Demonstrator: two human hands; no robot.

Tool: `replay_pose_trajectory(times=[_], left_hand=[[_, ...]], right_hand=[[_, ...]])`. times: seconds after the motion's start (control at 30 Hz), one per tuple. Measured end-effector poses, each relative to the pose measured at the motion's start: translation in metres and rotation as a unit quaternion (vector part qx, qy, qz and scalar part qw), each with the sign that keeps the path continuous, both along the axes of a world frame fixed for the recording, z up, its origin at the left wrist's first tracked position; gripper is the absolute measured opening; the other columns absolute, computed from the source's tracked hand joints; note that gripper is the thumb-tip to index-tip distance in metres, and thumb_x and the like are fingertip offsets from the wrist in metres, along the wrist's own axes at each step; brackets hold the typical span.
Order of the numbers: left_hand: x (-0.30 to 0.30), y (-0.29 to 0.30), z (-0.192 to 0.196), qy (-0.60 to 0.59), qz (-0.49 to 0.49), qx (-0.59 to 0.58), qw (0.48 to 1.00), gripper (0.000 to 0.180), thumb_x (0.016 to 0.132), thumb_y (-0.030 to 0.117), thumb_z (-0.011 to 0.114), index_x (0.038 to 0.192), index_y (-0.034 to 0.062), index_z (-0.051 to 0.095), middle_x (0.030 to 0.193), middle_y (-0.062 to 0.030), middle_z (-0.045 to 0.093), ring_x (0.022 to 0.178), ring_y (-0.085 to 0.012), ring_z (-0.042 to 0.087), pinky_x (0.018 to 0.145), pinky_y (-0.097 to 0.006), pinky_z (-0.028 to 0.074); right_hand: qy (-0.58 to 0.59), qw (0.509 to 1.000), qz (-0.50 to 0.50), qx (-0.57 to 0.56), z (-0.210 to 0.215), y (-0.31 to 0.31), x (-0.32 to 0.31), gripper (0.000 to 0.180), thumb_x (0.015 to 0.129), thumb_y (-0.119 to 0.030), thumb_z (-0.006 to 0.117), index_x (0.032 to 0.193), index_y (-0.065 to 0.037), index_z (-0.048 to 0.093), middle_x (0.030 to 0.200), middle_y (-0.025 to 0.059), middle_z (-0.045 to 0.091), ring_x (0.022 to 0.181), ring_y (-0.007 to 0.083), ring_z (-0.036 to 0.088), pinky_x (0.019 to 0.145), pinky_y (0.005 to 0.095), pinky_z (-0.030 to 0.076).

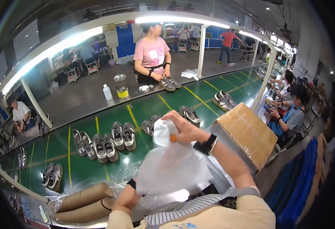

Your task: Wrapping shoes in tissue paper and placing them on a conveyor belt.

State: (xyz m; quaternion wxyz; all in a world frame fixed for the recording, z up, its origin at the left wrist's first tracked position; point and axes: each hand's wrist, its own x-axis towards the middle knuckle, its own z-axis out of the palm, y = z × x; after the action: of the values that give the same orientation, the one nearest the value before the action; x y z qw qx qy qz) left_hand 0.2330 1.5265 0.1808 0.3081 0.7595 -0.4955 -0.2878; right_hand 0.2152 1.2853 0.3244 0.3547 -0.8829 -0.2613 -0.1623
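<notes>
My right hand [187, 129] is raised over the near edge of the green conveyor belt, its fingers curled round a crumpled wad of thin white paper [162, 133]. Something orange shows at its thumb. Below it, a loose white sheet [171, 170] spreads in front of my body, blurred by motion. My left forearm [124, 201] reaches up to this sheet from the lower edge; the sheet hides my left hand and its fingers. Just beyond my right hand, pairs of grey shoes with pale stripes [190, 115] stand on the belt, some partly covered by the hand and paper.
More shoe pairs [123, 136] stand along the belt [137, 156]. Stacked brown cardboard pieces [84, 197] lie in clear plastic at lower left. A taped carton [247, 133] stands at right. Across the belt, a person in pink [152, 53] handles shoes near a white bottle [107, 92].
</notes>
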Motion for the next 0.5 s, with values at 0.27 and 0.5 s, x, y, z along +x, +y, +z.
replay_pose_trajectory(times=[0.27, 0.5], left_hand=[[-0.050, -0.057, -0.018, -0.009, -0.271, -0.049, 0.961, 0.081, 0.090, 0.039, 0.061, 0.145, -0.0044, 0.020, 0.140, -0.0195, 0.043, 0.128, -0.0326, 0.042, 0.107, -0.039, 0.034], [-0.002, -0.066, 0.036, 0.661, 0.152, -0.499, 0.540, 0.046, 0.095, 0.029, 0.051, 0.135, 0.0075, 0.041, 0.134, -0.0068, 0.050, 0.121, -0.0240, 0.051, 0.102, -0.045, 0.043]], right_hand=[[-0.268, 0.949, -0.157, 0.053, 0.025, 0.056, 0.017, 0.045, 0.058, 0.005, 0.064, 0.098, -0.004, 0.047, 0.098, 0.0160, 0.046, 0.088, 0.0370, 0.051, 0.075, 0.0395, 0.044], [-0.336, 0.872, -0.253, 0.250, -0.020, 0.089, -0.014, 0.048, 0.056, 0.003, 0.068, 0.096, -0.005, 0.044, 0.098, 0.0142, 0.049, 0.089, 0.0252, 0.053, 0.080, 0.0349, 0.046]])
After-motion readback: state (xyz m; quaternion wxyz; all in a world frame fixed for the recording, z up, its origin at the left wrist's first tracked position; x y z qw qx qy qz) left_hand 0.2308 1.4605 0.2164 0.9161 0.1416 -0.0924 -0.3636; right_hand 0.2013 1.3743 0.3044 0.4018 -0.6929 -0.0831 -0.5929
